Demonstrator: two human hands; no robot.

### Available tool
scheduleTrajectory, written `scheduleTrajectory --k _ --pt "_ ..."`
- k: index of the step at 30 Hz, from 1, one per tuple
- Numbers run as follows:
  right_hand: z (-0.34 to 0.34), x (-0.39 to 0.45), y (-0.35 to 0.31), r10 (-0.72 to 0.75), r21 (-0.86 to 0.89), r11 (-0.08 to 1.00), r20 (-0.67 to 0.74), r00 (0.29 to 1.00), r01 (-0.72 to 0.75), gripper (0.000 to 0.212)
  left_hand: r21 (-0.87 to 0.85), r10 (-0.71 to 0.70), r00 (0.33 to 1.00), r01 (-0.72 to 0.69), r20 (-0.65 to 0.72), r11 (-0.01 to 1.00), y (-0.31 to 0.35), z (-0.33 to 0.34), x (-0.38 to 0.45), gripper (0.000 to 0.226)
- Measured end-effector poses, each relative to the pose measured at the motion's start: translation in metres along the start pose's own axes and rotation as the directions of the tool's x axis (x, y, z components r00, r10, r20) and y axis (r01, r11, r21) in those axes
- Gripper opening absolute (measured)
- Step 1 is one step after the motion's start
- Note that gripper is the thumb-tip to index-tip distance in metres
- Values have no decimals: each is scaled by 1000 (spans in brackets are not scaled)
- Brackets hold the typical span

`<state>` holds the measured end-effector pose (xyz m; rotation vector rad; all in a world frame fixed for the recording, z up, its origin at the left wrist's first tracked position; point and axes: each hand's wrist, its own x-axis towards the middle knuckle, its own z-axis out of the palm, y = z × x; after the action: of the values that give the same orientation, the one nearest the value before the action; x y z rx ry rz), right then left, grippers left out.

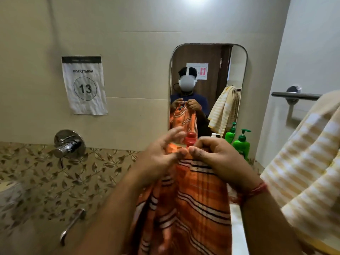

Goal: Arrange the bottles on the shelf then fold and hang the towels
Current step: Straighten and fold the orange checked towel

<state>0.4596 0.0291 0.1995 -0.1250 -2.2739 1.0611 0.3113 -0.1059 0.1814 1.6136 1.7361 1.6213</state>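
Observation:
An orange towel [191, 205] with dark and white stripes hangs down in front of me. My right hand [219, 159] pinches its top edge in a closed fist. Beside it, my left hand [161, 155] holds the same edge between thumb and forefinger, the other fingers spread and blurred. A yellow-and-white striped towel [303, 172] hangs over the metal towel bar [296, 95] on the right wall. Behind my hands stand a red-capped bottle [190, 138], a white pump top [215, 135] and a green pump bottle [242, 144].
A mirror [237, 70] on the wall reflects a person holding the towel. A chrome tap [68, 144] juts from the wall at left, with a chrome handle [72, 225] below it. A paper sign [84, 85] reads workstation 13.

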Motion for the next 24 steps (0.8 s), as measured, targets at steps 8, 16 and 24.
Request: scheduleTrajectory --k 8,16,24 --pt "-12 -5 11 79 75 994 -51 996 -75 30 -32 -20 912 7 -411 999 -12 -19 5 21" --pt "-3 4 -2 -13 -21 1000 1 1000 13 20 -51 -42 997 45 60 998 7 -1 5 40" --pt "-15 -3 8 87 157 981 163 983 -113 25 -191 -42 975 -1 -220 982 -8 -6 3 14"
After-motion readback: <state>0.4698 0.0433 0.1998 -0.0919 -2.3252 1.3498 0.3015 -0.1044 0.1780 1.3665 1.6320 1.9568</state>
